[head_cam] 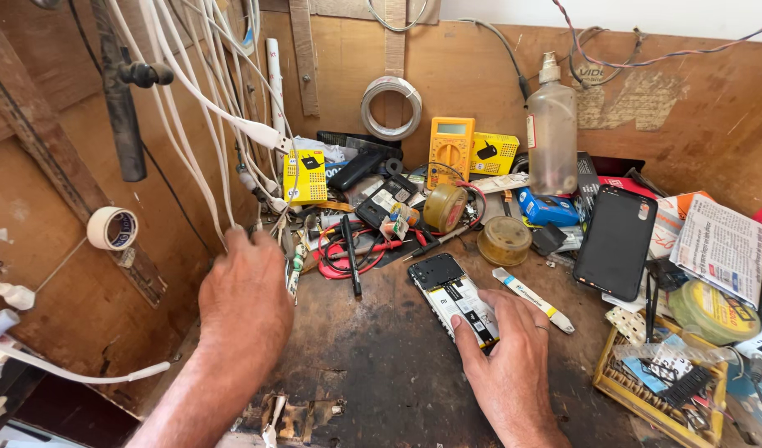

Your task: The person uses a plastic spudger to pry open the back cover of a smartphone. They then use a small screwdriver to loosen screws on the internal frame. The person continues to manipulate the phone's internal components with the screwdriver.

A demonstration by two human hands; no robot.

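From the head camera: the left hand (246,286) reaches up among the hanging white cables (200,124), fingers apparently closing on one, though the grip is hidden. The right hand (507,353) lies flat, pinning the opened phone (451,292) on the dark workbench (372,357). Next, a picked cable must reach the phone.

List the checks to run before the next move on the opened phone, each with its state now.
1. Right hand steadies the opened phone: ok.
2. Left hand has reached the white cables: ok.
3. Left grip closed on a cable: cannot tell.
4. Bench bare beneath the phone: ok.
5. White pry tool lies beside the phone: ok.
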